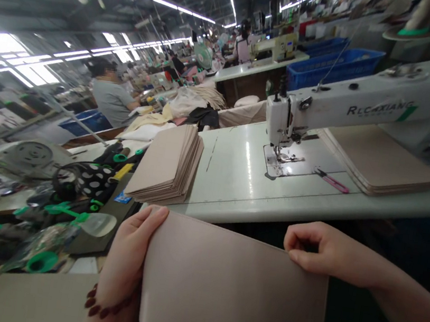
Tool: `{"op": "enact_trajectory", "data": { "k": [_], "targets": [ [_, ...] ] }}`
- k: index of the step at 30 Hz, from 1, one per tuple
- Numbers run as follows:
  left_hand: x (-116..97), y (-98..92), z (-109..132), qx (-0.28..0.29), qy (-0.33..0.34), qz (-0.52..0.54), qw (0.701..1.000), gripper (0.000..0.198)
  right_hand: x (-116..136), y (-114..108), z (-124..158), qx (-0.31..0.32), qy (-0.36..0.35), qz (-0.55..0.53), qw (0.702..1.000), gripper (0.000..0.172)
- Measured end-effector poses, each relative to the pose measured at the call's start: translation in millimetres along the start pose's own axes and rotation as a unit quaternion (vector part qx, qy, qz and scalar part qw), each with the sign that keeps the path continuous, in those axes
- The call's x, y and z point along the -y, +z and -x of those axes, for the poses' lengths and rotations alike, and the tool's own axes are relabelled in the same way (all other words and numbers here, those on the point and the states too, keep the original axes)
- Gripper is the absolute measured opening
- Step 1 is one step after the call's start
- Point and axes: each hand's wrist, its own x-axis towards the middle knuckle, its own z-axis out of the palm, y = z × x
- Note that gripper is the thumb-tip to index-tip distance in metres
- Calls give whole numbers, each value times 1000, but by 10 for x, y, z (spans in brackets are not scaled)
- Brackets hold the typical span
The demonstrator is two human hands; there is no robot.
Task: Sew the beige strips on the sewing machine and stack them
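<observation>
I hold a beige, leather-like sheet [232, 291] upright in front of me, below the table edge. My left hand [127, 255] grips its left edge, with the thumb across the upper corner. My right hand [326, 251] pinches the sheet's upper right corner with curled fingers. A dark bead bracelet [98, 305] circles my left wrist. Behind the sheet is a white sewing table [232, 179] with a white sewing machine [367, 105]; its needle area [282, 152] is beyond my right hand.
A stack of beige sheets [169, 162] lies on the table's left end, another stack [379, 160] under the machine arm, pink snips [332, 182] between. A cluttered bench with green-handled tools [68, 209] is left. Another beige piece [35, 298] lies bottom left. A person in grey [112, 96] works farther back.
</observation>
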Motion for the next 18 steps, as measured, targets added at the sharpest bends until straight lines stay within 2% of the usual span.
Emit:
{"op": "enact_trajectory", "data": {
  "k": [3,7,14,16,18],
  "targets": [
    [-38,8,0,-21,-7,-27,999,31,8,-38,30,-1,-9,-17,1000,12],
    [-39,0,-15,-23,-26,-37,999,34,24,-91,40,7,-25,-43,999,6],
    [106,-40,-64,-4,-6,-65,998,34,13,-100,46,12,-23,-60,998,8],
    [40,-86,-118,3,2,-81,997,35,24,-98,13,3,-27,-67,997,8],
    [-165,-186,-199,-31,42,-133,990,41,60,-121,-59,-20,-43,-89,995,10]
  ]
}}
